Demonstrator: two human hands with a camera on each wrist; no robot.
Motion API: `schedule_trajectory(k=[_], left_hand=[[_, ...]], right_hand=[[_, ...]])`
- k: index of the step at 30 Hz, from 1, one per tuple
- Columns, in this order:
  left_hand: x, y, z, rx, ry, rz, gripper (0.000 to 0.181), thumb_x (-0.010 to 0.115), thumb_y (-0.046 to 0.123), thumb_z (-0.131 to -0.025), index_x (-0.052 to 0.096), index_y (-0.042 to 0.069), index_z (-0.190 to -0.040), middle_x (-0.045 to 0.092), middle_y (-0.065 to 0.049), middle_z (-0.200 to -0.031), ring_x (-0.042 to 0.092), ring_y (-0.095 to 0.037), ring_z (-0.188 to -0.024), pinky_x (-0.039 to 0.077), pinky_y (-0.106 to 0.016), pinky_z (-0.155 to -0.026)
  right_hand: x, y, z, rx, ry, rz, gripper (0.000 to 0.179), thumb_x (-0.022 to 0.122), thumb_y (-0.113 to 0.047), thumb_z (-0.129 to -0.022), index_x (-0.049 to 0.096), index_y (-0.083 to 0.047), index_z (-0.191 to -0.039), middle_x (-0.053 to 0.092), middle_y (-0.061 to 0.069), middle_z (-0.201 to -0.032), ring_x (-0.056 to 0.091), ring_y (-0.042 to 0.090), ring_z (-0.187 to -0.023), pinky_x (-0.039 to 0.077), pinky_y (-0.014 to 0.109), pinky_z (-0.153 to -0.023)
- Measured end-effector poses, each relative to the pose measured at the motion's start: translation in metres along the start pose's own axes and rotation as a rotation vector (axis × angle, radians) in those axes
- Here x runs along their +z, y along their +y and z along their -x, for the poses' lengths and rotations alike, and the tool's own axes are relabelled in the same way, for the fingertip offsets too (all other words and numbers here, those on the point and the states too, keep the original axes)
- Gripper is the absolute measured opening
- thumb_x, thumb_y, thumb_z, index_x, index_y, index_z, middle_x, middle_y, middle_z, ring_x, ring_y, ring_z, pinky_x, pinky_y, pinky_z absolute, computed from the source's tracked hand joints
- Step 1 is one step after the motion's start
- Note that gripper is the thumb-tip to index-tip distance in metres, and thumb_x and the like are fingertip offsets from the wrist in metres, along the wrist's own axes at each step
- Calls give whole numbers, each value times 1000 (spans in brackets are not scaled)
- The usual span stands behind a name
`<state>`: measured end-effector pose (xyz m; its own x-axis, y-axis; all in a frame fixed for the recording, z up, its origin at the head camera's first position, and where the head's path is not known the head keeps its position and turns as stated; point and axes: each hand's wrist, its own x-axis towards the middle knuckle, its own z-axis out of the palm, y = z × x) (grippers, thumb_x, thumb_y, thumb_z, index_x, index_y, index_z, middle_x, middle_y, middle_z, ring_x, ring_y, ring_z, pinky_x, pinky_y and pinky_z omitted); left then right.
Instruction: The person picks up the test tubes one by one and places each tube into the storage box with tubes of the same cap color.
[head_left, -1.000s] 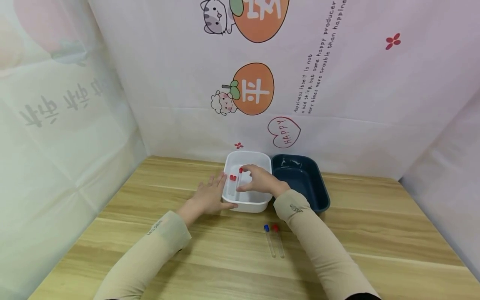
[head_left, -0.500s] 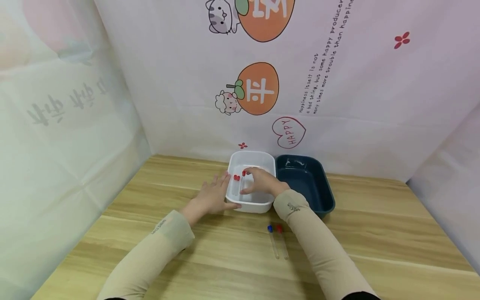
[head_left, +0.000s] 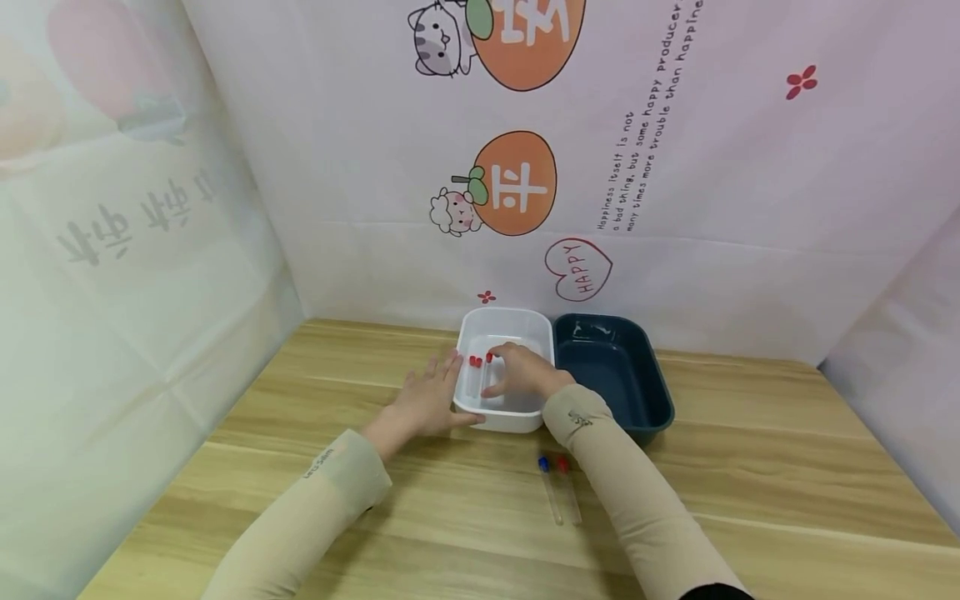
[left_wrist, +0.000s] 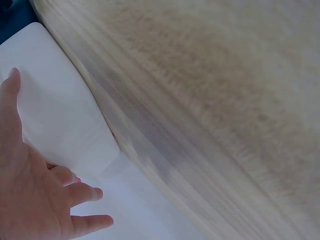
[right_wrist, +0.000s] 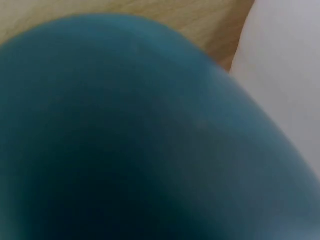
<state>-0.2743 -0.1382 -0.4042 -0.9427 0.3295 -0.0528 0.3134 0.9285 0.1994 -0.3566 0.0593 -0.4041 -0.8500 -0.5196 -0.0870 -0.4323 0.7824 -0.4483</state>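
A white plastic box (head_left: 504,423) stands at the table's back. Inside it lie two red-capped test tubes (head_left: 474,379) side by side. My right hand (head_left: 522,371) reaches into the box and holds another red-capped test tube (head_left: 489,358) lengthwise, index finger at the cap and thumb at the lower end. Beside the box's left front corner is my left hand (head_left: 427,402), fingers straight and spread along its side, thumb against the front wall. The left wrist view shows that hand (left_wrist: 40,195) against the white box (left_wrist: 65,100). My right hand is not visible in the right wrist view.
Right of the white box, touching or nearly touching it, stands a dark blue box (head_left: 607,367); its wall (right_wrist: 125,100) fills the right wrist view. On the table in front lie a blue-capped tube (head_left: 552,492) and a red-capped tube (head_left: 572,492). A printed cloth (head_left: 375,167) hangs behind.
The test tube in my right hand has moved slightly nearer, its cap now almost level with the other two red caps. My left hand has stayed at the box.
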Motion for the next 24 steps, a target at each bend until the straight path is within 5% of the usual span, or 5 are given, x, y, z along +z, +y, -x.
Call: schedule_trajectory(k=[24], left_hand=[[3, -2, -2, 8, 10, -9, 114, 63, 73, -88, 17, 1, -163, 13, -13, -170, 20, -44, -152, 25, -70, -113]], right_hand=[[8, 2, -10, 43, -11, 58, 82, 89, -40, -81, 56, -5, -146, 56, 15, -145, 54, 29, -131, 39, 46, -114]])
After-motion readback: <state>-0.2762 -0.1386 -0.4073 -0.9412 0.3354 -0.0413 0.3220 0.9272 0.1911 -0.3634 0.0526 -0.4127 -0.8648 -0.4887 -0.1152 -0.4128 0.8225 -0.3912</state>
